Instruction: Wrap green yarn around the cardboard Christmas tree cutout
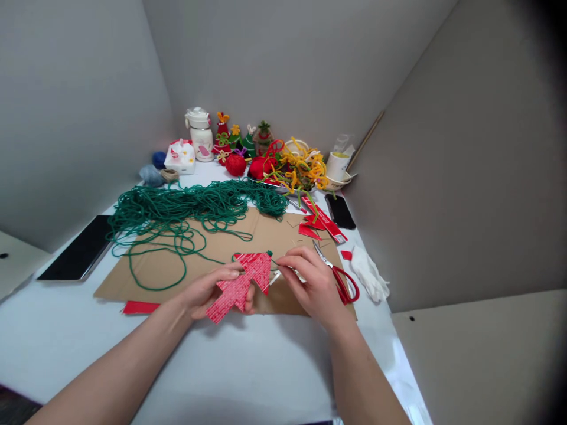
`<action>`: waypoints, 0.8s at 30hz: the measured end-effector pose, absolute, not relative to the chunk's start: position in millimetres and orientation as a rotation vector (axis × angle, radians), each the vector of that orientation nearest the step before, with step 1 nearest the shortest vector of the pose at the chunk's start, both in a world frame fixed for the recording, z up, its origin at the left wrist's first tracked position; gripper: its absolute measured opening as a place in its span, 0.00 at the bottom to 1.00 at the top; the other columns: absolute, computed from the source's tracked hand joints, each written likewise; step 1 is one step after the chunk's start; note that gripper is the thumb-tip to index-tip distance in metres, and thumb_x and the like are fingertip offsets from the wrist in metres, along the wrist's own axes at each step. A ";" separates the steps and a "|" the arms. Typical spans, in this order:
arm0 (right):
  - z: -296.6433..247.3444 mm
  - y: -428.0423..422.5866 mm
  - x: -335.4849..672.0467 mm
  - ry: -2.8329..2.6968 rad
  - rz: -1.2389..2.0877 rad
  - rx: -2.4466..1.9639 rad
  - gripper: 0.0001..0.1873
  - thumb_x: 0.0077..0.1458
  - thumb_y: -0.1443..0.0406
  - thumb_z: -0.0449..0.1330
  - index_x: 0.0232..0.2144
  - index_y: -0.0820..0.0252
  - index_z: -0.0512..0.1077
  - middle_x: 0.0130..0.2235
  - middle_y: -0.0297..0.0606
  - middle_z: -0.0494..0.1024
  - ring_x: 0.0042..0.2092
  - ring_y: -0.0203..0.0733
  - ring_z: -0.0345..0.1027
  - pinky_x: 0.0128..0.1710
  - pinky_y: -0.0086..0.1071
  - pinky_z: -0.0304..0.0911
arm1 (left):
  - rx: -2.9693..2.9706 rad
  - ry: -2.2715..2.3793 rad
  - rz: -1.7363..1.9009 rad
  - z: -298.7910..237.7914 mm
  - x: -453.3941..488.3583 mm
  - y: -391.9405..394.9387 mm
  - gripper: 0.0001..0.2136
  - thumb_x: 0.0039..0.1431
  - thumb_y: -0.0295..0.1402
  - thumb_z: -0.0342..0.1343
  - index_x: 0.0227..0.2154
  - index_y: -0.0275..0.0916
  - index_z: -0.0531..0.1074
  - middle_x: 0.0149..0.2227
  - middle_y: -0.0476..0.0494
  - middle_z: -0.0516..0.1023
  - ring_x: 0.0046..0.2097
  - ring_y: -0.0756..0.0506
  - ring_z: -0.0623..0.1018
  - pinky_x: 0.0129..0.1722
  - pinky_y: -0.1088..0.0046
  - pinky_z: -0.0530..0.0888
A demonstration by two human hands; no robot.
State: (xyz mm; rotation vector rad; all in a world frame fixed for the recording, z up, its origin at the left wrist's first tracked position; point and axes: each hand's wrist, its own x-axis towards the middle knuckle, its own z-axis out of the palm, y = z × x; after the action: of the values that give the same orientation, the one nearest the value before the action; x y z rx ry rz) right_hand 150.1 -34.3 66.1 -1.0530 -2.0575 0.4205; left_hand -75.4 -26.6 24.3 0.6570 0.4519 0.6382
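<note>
Head view: red tree cutout (243,284) clamped in left hand (204,292), beside right hand (312,280) pinching green yarn (273,262).

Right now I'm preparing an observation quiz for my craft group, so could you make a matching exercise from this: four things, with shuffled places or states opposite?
Things
1. red tree-shaped cutout
2. red-handled scissors
3. green yarn
4. white lidded bottle

Places or states
A. heaped across the far part of the cardboard
B. standing at the back of the white table
C. held in the left hand
D. just right of the right hand

Pairs: 1-C, 2-D, 3-A, 4-B
</note>
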 end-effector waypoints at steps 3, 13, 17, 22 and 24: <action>67.1 -34.5 153.1 -2.132 0.403 -1.026 0.10 0.59 0.70 0.52 0.39 0.57 0.72 0.39 0.42 0.70 0.41 0.41 0.64 0.40 0.35 0.62 | 0.620 0.431 0.511 20.0 -77.8 -25.3 0.14 0.54 0.34 0.48 0.39 0.30 0.70 0.27 0.37 0.76 0.27 0.42 0.76 0.33 0.60 0.72; 76.0 -35.3 156.9 -2.129 0.716 -0.873 0.07 0.58 0.68 0.55 0.37 0.57 0.72 0.37 0.41 0.74 0.41 0.40 0.67 0.42 0.35 0.63 | 0.521 0.246 0.231 11.7 -82.7 -26.3 0.18 0.55 0.36 0.44 0.39 0.27 0.71 0.26 0.34 0.78 0.24 0.41 0.77 0.25 0.65 0.73; 74.7 -35.0 155.5 -2.121 0.814 -0.842 0.06 0.57 0.67 0.56 0.36 0.57 0.72 0.34 0.39 0.75 0.39 0.39 0.68 0.40 0.35 0.64 | 0.533 0.243 0.205 12.2 -82.2 -27.2 0.19 0.54 0.36 0.44 0.38 0.26 0.72 0.25 0.34 0.78 0.24 0.41 0.77 0.25 0.64 0.73; 74.8 -35.0 154.0 -2.058 0.960 -0.886 0.05 0.56 0.66 0.57 0.34 0.58 0.73 0.33 0.38 0.75 0.37 0.38 0.68 0.39 0.33 0.63 | 0.570 0.219 0.185 15.1 -80.1 -28.6 0.19 0.53 0.35 0.45 0.40 0.25 0.71 0.24 0.34 0.78 0.22 0.41 0.76 0.22 0.67 0.71; 75.2 -34.4 153.3 -2.037 1.008 -0.897 0.05 0.56 0.66 0.58 0.33 0.58 0.73 0.33 0.38 0.75 0.37 0.38 0.68 0.39 0.33 0.63 | 0.588 0.205 0.193 17.9 -79.1 -29.3 0.19 0.52 0.35 0.45 0.41 0.25 0.71 0.24 0.34 0.78 0.22 0.42 0.76 0.21 0.68 0.70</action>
State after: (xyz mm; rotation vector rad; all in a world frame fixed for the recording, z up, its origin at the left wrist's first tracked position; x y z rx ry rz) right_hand 153.3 -34.4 75.2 -0.8973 -2.0372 1.0083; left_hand -79.1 -29.3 17.9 0.5876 0.2047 0.1926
